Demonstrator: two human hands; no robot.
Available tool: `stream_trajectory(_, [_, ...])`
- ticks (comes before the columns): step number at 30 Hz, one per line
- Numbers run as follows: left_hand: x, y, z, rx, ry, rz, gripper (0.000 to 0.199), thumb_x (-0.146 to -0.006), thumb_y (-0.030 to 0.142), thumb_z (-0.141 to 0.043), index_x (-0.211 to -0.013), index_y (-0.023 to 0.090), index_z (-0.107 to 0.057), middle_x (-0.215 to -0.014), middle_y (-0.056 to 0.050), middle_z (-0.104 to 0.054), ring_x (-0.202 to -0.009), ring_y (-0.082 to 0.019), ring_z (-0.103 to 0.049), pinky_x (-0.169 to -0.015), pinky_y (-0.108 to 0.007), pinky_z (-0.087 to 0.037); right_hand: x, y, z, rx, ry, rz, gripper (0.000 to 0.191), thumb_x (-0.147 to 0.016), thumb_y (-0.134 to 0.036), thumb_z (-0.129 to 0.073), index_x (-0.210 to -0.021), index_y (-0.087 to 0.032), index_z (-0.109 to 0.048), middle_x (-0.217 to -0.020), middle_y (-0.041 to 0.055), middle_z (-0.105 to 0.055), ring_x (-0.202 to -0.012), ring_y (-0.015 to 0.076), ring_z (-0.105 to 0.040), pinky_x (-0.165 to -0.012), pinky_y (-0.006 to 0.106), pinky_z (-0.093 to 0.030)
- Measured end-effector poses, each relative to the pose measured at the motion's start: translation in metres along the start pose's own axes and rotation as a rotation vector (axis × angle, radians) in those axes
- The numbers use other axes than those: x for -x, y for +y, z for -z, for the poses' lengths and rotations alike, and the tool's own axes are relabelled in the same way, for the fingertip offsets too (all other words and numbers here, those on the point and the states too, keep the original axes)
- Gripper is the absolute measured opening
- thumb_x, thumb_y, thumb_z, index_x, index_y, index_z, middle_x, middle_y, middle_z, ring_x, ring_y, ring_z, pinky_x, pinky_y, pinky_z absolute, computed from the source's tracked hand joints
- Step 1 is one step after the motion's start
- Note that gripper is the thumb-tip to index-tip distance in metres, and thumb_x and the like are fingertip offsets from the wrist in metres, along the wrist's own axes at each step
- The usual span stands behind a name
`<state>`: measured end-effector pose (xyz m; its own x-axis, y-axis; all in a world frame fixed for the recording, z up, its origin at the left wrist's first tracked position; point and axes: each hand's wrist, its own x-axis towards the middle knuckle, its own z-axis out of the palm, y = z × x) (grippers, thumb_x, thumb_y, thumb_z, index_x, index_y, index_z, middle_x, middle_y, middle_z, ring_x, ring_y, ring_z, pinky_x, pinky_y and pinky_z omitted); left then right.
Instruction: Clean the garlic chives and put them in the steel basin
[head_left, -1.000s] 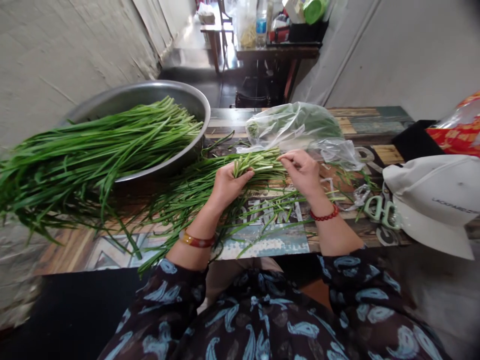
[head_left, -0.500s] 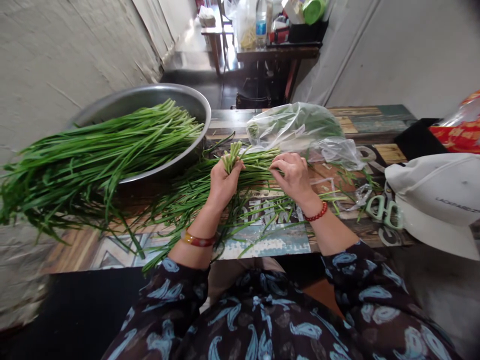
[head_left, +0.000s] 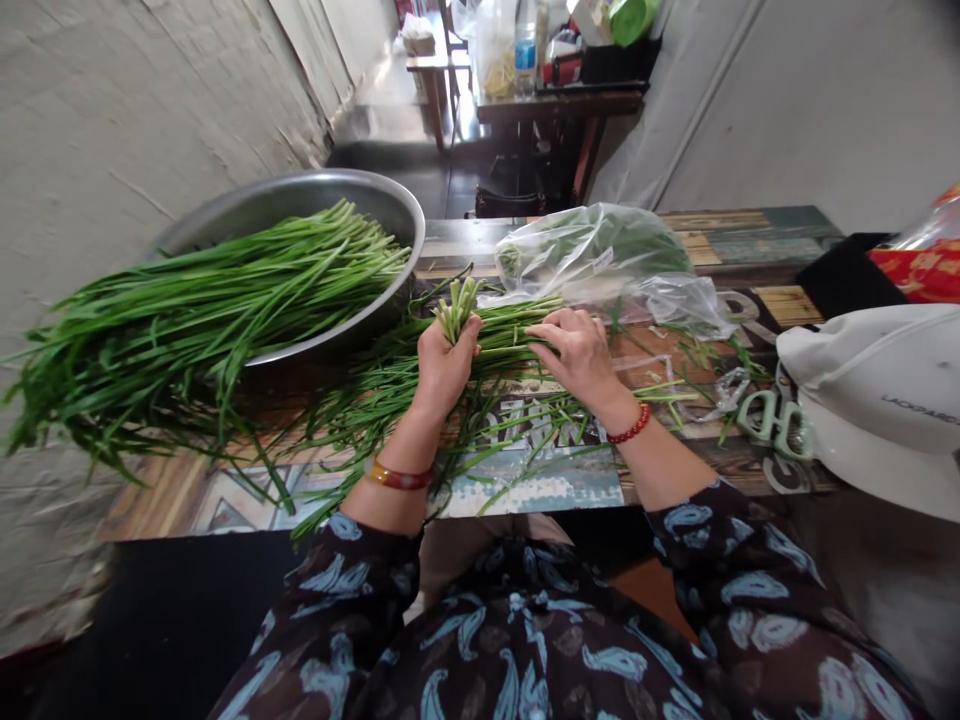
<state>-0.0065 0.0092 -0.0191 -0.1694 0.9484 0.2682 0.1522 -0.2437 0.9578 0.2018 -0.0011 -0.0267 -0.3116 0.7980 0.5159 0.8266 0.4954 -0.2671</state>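
My left hand (head_left: 444,368) is closed around a small bunch of garlic chives (head_left: 457,305), its pale cut ends pointing up out of the fist. Just to the right, my right hand (head_left: 577,355) pinches with thumb and forefinger at the stem ends of the loose chives (head_left: 390,385) lying across the table. A stalk appears to be between those fingertips, though they partly cover it. More chives (head_left: 300,270) are heaped in a large steel basin (head_left: 415,225) on the left, their leaves hanging over its rim.
A clear plastic bag (head_left: 600,250) of greens lies behind my hands. Chive scraps (head_left: 555,415) litter the patterned table (head_left: 555,490). On the right are pale green-handled scissors (head_left: 772,425), a white cap (head_left: 877,380) and a black box (head_left: 836,275). Another table (head_left: 555,108) stands beyond.
My right hand has shifted slightly left, nearer my left hand, along the stem ends. The bunch in my left hand has tipped a little, and its cut ends lean more to the left.
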Motion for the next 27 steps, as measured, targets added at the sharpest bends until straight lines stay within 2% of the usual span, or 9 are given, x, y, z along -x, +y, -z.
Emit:
stream_trajectory(2, [0.000, 0.002, -0.001, 0.032, 0.001, 0.015, 0.024, -0.086, 0.040, -0.067, -0.081, 0.016, -0.063, -0.056, 0.006, -0.048, -0.050, -0.008, -0.047, -0.056, -0.023, -0.051, 0.000, -0.002, -0.001, 0.001, -0.006, 0.022, 0.019, -0.096, -0.035, -0.062, -0.109, -0.029, -0.074, -0.109, 0.0055, -0.070, -0.101, 0.0253, -0.054, -0.085, 0.040, -0.032])
stream_trajectory(6, [0.002, 0.009, -0.001, 0.050, 0.004, 0.025, 0.027, -0.083, 0.042, -0.068, -0.081, 0.017, -0.062, -0.057, 0.006, -0.049, -0.051, -0.009, -0.049, -0.058, -0.023, -0.055, -0.001, -0.005, 0.000, -0.005, -0.017, 0.045, 0.014, -0.095, -0.033, -0.063, -0.093, -0.027, -0.075, -0.106, 0.0044, -0.071, -0.100, 0.0242, -0.054, -0.087, 0.040, -0.032])
stream_trajectory(10, [0.001, 0.009, 0.000, 0.015, 0.003, 0.015, 0.026, -0.085, 0.043, -0.066, -0.082, 0.017, -0.063, -0.059, 0.005, -0.053, -0.054, -0.010, -0.054, -0.060, -0.023, -0.051, -0.001, -0.007, 0.002, -0.023, 0.027, 0.067, 0.013, -0.095, -0.031, -0.062, -0.090, -0.025, -0.072, -0.106, 0.0031, -0.071, -0.099, 0.0228, -0.056, -0.086, 0.039, -0.033])
stream_trajectory(13, [0.000, 0.005, 0.002, -0.072, 0.005, -0.057, 0.025, -0.087, 0.040, -0.064, -0.079, 0.017, -0.066, -0.067, 0.000, -0.062, -0.064, -0.012, -0.059, -0.067, -0.024, -0.049, -0.002, -0.008, 0.005, -0.057, 0.080, 0.061, 0.013, -0.097, -0.030, -0.061, -0.090, -0.024, -0.069, -0.106, 0.0022, -0.072, -0.098, 0.0217, -0.058, -0.086, 0.038, -0.034])
stream_trajectory(17, [0.001, 0.004, 0.002, -0.103, -0.100, -0.112, 0.023, -0.087, 0.036, -0.064, -0.076, 0.016, -0.069, -0.077, -0.004, -0.068, -0.075, -0.016, -0.062, -0.073, -0.027, -0.048, -0.002, -0.009, 0.011, -0.087, 0.127, 0.041, 0.015, -0.100, -0.031, -0.055, -0.094, -0.024, -0.066, -0.102, 0.0027, -0.072, -0.096, 0.0206, -0.060, -0.087, 0.037, -0.035])
stream_trajectory(22, [0.004, 0.009, 0.001, -0.111, -0.300, -0.088, 0.021, -0.085, 0.034, -0.067, -0.074, 0.016, -0.068, -0.068, -0.001, -0.064, -0.065, -0.015, -0.057, -0.065, -0.027, -0.044, -0.001, -0.007, 0.012, -0.085, 0.178, 0.006, 0.017, -0.100, -0.034, -0.054, -0.093, -0.024, -0.065, -0.098, 0.0031, -0.073, -0.095, 0.0212, -0.062, -0.088, 0.037, -0.037])
stream_trajectory(27, [0.007, 0.012, 0.000, -0.094, -0.289, -0.085, 0.027, -0.083, 0.034, -0.070, -0.065, 0.016, -0.063, -0.065, 0.001, -0.060, -0.063, -0.014, -0.052, -0.062, -0.026, -0.041, -0.001, -0.007, 0.010, -0.151, 0.118, -0.020, 0.015, -0.097, -0.034, -0.058, -0.089, -0.024, -0.067, -0.094, 0.0025, -0.074, -0.091, 0.0209, -0.064, -0.087, 0.036, -0.039])
